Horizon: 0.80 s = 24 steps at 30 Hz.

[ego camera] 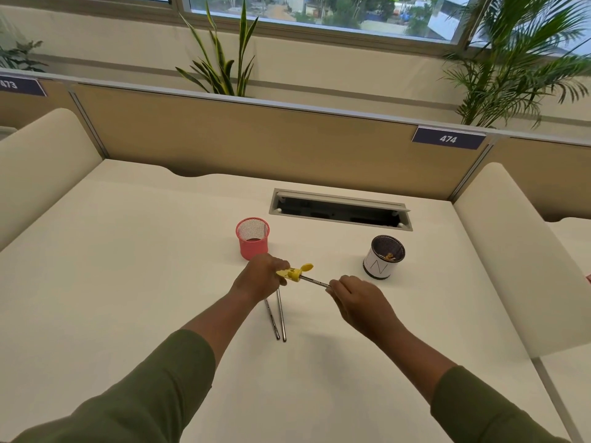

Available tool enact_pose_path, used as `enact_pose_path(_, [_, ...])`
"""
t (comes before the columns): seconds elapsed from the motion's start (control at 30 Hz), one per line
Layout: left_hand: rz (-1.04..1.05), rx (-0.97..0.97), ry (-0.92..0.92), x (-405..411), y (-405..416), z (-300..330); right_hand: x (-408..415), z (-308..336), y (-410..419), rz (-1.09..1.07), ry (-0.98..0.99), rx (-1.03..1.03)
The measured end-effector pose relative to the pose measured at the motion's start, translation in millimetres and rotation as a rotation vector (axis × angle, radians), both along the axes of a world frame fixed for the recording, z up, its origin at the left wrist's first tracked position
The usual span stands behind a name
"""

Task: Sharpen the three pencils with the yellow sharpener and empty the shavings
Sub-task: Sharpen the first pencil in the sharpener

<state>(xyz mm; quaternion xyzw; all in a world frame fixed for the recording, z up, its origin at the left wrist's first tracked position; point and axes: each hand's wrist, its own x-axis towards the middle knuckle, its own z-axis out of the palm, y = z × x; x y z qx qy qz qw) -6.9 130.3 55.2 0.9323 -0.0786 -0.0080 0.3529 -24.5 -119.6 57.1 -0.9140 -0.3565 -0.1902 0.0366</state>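
Soft, even daylight from the windows [319,14] — faint shadows on the desk [128,282]; wide-angle bending at edges, hands perhaps slightly blurred.

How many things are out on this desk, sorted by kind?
Pencils: 3, one in the sharpener, two lying flat
Yellow sharpener: 1
Pink mesh cup: 1
White cup holding shavings: 1
Total: 6

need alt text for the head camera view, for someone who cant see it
Over a white desk, the person's left hand grips a yellow sharpener while the right hand holds a pencil pushed into it. Two more pencils lie on the desk below the hands; a pink mesh cup and a dark-rimmed white cup holding some shavings stand behind.
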Motion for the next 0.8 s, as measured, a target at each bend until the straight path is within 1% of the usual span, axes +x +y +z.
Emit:
enact_pose_path(0.07, [-0.015,0.034,-0.034,-1,-2,1,-3,-2,2,-0.012,-0.002,0.043])
enact_pose_path(0.1, [-0.016,0.048,-0.058,-2,-2,2,-5,-3,4,-0.029,0.037,0.084])
enact_pose_path(0.13, [-0.014,0.055,-0.086,-2,-1,1,-6,-3,8,-0.056,0.105,0.138])
enact_pose_path(0.17, [-0.016,0.067,-0.114,-3,-1,1,-7,-1,13,-0.108,0.217,0.205])
enact_pose_path(0.2, [-0.023,0.089,-0.142,-3,0,1,-7,3,19,-0.186,0.383,0.285])
enact_pose_path(0.23, [-0.035,0.119,-0.172,-5,1,1,-5,8,23,-0.291,0.617,0.422])
enact_pose_path(0.3, [-0.053,0.147,-0.22,-6,2,1,-2,17,29,-0.545,1.198,0.816])
enact_pose_path(0.33, [-0.059,0.144,-0.224,-6,2,1,-1,18,30,-0.632,1.436,0.972])
enact_pose_path(0.37, [-0.064,0.143,-0.218,-5,2,2,-2,18,29,-0.664,1.549,1.038])
enact_pose_path(0.4, [-0.067,0.146,-0.208,-5,3,2,-1,18,29,-0.66,1.582,1.038])
enact_pose_path(0.43, [-0.067,0.15,-0.193,-4,4,2,-1,18,29,-0.636,1.547,0.991])
enact_pose_path(0.47, [-0.068,0.152,-0.175,-3,5,2,-1,17,29,-0.592,1.438,0.894])
enact_pose_path(0.53, [-0.06,0.141,-0.132,-1,7,1,-3,16,28,-0.468,1.085,0.621])
enact_pose_path(0.6, [-0.047,0.098,-0.083,-1,9,1,-4,10,24,-0.294,0.768,0.426])
enact_pose_path(0.7, [-0.051,0.051,-0.011,1,9,0,-2,1,14,-0.023,0.226,0.092])
enact_pose_path(0.73, [-0.054,0.041,0.009,1,8,0,-1,0,11,0.027,0.101,0.016])
enact_pose_path(0.8, [-0.066,0.029,0.04,2,8,0,0,0,9,0.041,0.007,-0.044])
